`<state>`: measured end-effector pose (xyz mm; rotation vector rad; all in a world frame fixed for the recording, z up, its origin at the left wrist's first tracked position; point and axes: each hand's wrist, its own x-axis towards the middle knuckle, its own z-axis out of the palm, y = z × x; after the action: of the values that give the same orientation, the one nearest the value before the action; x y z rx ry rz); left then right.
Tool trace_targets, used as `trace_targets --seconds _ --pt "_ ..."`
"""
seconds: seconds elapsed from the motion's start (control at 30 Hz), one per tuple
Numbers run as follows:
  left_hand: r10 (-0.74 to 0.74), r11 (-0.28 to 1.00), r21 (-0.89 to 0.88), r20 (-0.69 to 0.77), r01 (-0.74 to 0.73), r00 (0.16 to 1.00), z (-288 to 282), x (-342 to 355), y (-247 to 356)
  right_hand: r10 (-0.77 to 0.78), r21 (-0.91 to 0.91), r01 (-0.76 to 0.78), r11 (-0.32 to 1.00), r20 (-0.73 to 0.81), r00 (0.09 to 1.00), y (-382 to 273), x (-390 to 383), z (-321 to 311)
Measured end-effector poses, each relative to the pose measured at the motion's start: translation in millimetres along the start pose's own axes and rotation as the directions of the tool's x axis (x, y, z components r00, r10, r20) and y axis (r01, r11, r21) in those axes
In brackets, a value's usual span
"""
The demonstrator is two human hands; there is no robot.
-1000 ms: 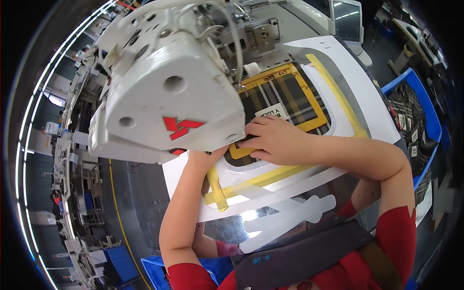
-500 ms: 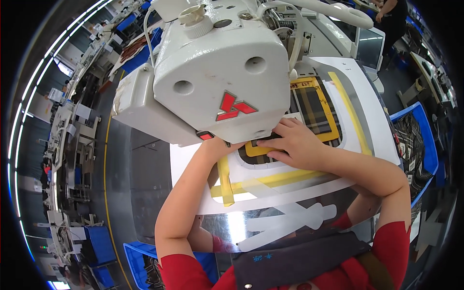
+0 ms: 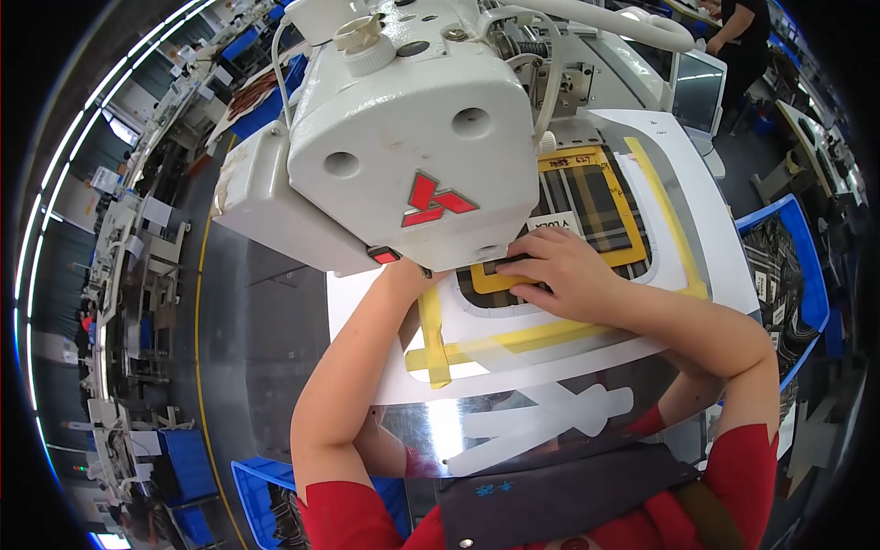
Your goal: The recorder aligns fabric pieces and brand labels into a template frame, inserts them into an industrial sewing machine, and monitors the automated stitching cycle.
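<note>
Where frame [image 3: 624,209] lies on cloth [image 3: 600,203] by machine [image 3: 412,147], we rest right hand [image 3: 573,273] loosely spread, seemingly steadying both; left hand [image 3: 420,282] mostly hidden by machine, grip we cannot tell.

Sewing workshop (white machine [image 3: 403,137], workbenches [image 3: 168,247])

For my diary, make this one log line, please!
right hand: on yellow frame | left hand: mostly behind machine head | plaid fabric: under frame

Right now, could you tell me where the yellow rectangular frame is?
In the head view, the yellow frame lies right of centre on dark plaid fabric, partly covered by the right hand.
</note>
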<state>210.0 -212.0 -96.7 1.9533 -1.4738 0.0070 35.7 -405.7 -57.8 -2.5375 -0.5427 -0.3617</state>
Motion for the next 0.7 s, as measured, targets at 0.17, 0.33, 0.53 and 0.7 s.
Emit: trace_targets --seconds 0.17,0.33,0.53,0.7 --pt "0.131 0.991 0.035 -0.077 -0.129 0.988 10.3 -3.3 -16.5 -0.021 -0.028 0.02 0.999 -0.021 1.0 -0.3 0.2 2.4" --pt "0.078 0.993 0.088 -0.022 -0.076 0.997 17.1 -5.9 -31.6 -0.034 -0.028 0.033 0.999 -0.035 0.999 0.1 -0.7 1.7" --pt "-0.1 0.992 0.079 0.071 0.094 0.992 13.4 0.4 -19.3 -0.031 -0.041 0.029 0.999 -0.035 0.999 3.9 -1.6 1.6" --pt "-0.262 0.739 -0.625 0.076 0.251 0.962 7.3 16.6 0.6 -0.037 -0.048 0.034 0.998 -0.051 0.998 7.2 -1.7 1.0"
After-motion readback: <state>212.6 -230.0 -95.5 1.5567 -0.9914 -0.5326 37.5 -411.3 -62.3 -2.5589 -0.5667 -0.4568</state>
